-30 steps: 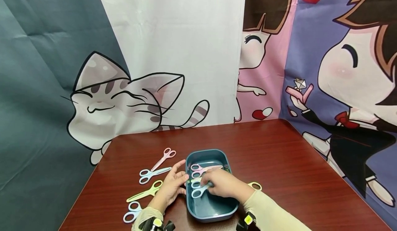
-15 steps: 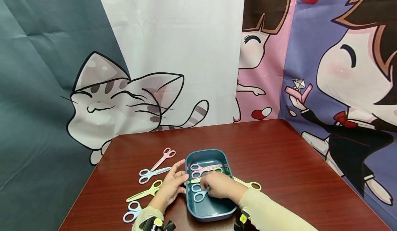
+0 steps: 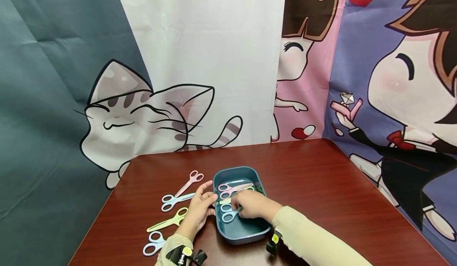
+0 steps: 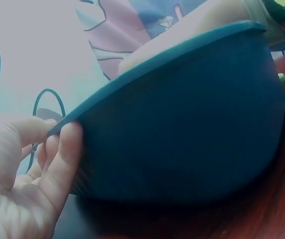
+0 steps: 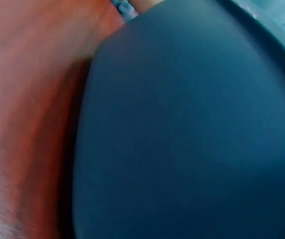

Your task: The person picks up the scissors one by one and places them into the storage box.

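A dark teal box [image 3: 242,238] sits on the table with several scissors inside. My left hand [image 3: 198,210] holds its left rim, thumb at the edge and fingers against the outer wall; the left wrist view shows these fingers [image 4: 69,149] at the rim. My right hand [image 3: 251,203] reaches inside with curled fingers and holds light blue scissors [image 3: 228,217] near the blades, their handles pointing left. Pink scissors [image 3: 225,194] lie behind that hand, and pale green scissors are partly hidden under it. In the right wrist view the box wall [image 5: 182,124] hides the fingers.
Left of the box lie pink scissors [image 3: 185,184], light blue scissors [image 3: 175,200], yellow-green scissors [image 3: 168,221] and blue scissors [image 3: 154,243] partly behind the left sleeve. The red-brown table [image 3: 303,170] ends at a printed curtain [image 3: 214,39].
The right hand has lowered the light blue scissors into the box, beside the others. The box has shifted slightly away. The left hand stays at the rim.
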The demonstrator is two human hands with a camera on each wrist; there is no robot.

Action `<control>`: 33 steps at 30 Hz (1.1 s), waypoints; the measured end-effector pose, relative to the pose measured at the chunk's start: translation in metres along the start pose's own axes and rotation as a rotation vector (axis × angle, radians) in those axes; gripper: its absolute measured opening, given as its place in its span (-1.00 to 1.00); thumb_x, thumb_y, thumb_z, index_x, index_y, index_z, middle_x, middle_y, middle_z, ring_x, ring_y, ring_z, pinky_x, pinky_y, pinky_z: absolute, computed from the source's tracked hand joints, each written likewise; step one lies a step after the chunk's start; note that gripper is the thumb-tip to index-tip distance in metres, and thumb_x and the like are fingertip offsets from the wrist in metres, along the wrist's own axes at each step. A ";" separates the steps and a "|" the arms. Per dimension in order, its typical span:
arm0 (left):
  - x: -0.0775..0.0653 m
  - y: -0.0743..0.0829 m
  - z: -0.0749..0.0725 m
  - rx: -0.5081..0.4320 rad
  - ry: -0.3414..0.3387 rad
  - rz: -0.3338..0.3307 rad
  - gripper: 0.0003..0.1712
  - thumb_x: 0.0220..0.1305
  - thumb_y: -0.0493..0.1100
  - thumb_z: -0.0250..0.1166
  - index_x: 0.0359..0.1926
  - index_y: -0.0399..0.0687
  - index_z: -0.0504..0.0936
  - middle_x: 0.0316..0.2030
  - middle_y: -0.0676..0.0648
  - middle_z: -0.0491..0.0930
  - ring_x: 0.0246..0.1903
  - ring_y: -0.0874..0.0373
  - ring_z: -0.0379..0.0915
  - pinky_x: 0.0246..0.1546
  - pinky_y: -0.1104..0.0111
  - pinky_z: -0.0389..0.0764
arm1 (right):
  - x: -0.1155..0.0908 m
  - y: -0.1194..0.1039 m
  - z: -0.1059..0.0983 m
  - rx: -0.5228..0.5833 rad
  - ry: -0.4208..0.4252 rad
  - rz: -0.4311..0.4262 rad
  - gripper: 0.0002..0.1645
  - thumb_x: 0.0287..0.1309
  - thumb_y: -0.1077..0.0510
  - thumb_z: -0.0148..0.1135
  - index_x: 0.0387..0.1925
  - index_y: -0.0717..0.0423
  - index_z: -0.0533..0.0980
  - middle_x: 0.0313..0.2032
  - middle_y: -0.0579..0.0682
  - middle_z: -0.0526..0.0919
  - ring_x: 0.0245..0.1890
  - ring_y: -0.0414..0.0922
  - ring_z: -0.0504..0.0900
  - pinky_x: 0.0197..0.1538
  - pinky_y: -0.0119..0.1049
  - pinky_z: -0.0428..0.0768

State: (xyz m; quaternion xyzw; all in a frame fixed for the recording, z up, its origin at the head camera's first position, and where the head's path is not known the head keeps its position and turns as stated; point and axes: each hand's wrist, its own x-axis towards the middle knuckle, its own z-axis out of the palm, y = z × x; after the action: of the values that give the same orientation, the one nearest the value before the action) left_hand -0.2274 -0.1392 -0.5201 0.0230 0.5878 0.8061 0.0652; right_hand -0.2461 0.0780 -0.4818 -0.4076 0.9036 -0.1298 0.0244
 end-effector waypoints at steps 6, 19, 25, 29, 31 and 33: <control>0.009 -0.002 0.005 0.010 0.091 0.017 -0.45 0.38 -0.41 0.20 0.35 -0.28 0.30 -0.32 0.00 0.53 -0.49 0.23 0.40 -0.72 0.45 0.51 | 0.011 0.013 0.000 0.024 -0.019 0.013 -0.73 -0.19 0.30 0.43 -0.48 -0.13 0.59 -0.55 -0.31 0.48 -0.51 -0.33 0.42 -0.40 -0.42 0.45; 0.020 -0.003 0.017 0.075 0.205 0.014 -0.57 0.42 -0.20 0.28 0.21 -0.35 0.52 -0.34 -0.09 0.46 -0.50 0.22 0.34 -0.77 0.48 0.46 | 0.024 0.029 -0.005 0.047 -0.026 0.094 -0.76 -0.14 0.30 0.42 -0.47 -0.11 0.59 -0.54 -0.27 0.49 -0.50 -0.28 0.43 -0.39 -0.37 0.46; 0.012 0.004 0.016 0.125 0.129 -0.029 -0.49 0.41 -0.26 0.24 0.34 -0.24 0.45 -0.33 -0.07 0.48 -0.50 0.22 0.39 -0.76 0.45 0.52 | 0.026 0.030 -0.005 0.052 -0.038 0.102 -0.76 -0.11 0.30 0.41 -0.46 -0.10 0.59 -0.55 -0.27 0.47 -0.50 -0.27 0.43 -0.39 -0.36 0.45; 0.005 0.008 0.015 0.129 0.069 -0.038 -0.38 0.34 -0.40 0.20 0.41 -0.23 0.36 -0.32 -0.01 0.49 -0.45 0.18 0.45 -0.73 0.42 0.56 | 0.024 0.031 -0.007 0.064 -0.025 0.087 -0.77 -0.07 0.28 0.42 -0.44 -0.12 0.59 -0.49 -0.27 0.49 -0.46 -0.28 0.45 -0.33 -0.36 0.49; 0.003 0.009 0.014 0.123 0.055 -0.039 -0.36 0.32 -0.43 0.20 0.42 -0.24 0.34 -0.31 -0.01 0.49 -0.44 0.17 0.46 -0.72 0.42 0.57 | 0.022 0.032 -0.011 0.074 0.011 0.055 -0.83 0.01 0.22 0.42 -0.40 -0.12 0.60 -0.41 -0.24 0.53 -0.39 -0.26 0.49 -0.25 -0.33 0.54; 0.003 0.009 0.013 0.115 0.045 -0.042 -0.35 0.33 -0.44 0.20 0.43 -0.26 0.33 -0.31 -0.01 0.49 -0.44 0.17 0.45 -0.71 0.42 0.58 | 0.018 0.032 -0.019 0.103 0.075 0.022 -0.89 0.10 0.15 0.41 -0.33 -0.09 0.62 -0.31 -0.18 0.57 -0.29 -0.21 0.53 -0.16 -0.29 0.58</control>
State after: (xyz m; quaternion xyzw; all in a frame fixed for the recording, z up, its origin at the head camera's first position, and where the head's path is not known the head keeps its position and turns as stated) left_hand -0.2292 -0.1292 -0.5074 -0.0039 0.6346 0.7699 0.0674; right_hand -0.2848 0.0892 -0.4706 -0.3906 0.9004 -0.1911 0.0130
